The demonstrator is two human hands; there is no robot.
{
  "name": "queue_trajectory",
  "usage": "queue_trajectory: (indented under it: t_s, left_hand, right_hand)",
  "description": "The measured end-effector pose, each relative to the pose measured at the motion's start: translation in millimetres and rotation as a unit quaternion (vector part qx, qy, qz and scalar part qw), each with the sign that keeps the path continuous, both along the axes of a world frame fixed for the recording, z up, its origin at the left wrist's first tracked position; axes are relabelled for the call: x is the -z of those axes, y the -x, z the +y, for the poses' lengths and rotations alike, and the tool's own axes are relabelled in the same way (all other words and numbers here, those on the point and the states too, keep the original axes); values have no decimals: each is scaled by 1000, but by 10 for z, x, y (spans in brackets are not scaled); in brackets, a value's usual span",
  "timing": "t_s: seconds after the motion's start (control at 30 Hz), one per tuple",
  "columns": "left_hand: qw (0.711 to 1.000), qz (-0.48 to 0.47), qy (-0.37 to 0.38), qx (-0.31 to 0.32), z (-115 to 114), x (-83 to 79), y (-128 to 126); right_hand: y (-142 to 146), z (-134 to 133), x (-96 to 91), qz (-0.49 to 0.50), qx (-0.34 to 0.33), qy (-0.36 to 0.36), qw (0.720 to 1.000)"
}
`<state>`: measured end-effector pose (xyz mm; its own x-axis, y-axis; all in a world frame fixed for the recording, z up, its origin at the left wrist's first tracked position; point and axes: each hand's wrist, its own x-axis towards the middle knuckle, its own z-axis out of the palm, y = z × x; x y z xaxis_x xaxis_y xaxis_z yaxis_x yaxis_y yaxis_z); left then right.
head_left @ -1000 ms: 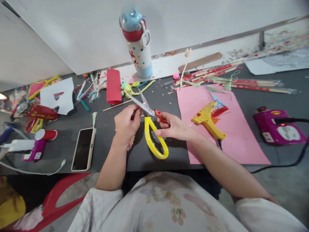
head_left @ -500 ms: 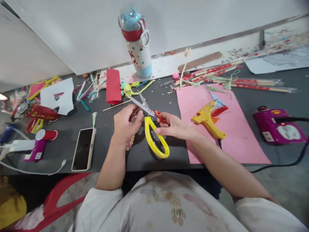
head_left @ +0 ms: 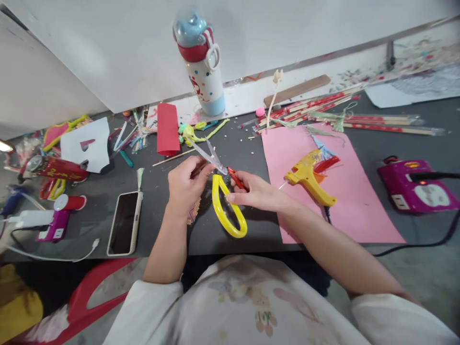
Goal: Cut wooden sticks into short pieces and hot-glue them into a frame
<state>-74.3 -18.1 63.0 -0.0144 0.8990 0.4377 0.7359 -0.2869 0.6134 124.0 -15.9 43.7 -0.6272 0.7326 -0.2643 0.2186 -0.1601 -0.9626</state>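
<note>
My right hand [head_left: 257, 193] grips a pair of scissors [head_left: 224, 194] with a big yellow loop handle and a red handle, blades open and pointing away to the upper left. My left hand [head_left: 185, 184] is closed in a pinch on a thin stick-like piece held against the blades; I cannot make out what it is. Both hands hover over the dark grey table [head_left: 208, 230], just above its near edge. Small crumbs of cut material lie on the table beneath them.
A yellow glue gun [head_left: 311, 177] lies on pink paper [head_left: 341, 191] to the right, a purple power strip [head_left: 417, 187] beyond it. A phone [head_left: 124, 221] lies left, a water bottle [head_left: 201, 62] stands at the back. Red folded paper [head_left: 167, 128], sticks and scraps litter the rear.
The hands and scissors have stayed nearly in place; the left fingers shifted slightly along the blades and the view drifted a little.
</note>
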Motion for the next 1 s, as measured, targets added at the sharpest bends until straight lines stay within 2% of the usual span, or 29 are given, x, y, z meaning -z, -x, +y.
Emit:
queue_trajectory:
  t_s: [0.13,0.37,0.73,1.0]
  left_hand:
    - [1000,10,-7,-9,-15,-12,-26]
    - [1000,23,-9,9,-48,-82,-39]
    - [999,43,26,8,-31,-75,7]
    - [994,103,16,18,-21,-95,28]
  right_hand:
    - [-7,-9,-81,-39,-18,-21,999]
    - [-28,-40,-202,-95,-34,-61,993]
    - [28,-152,-227,-166,5,-90,982]
    - [42,-149,-173,-166,5,-88,982]
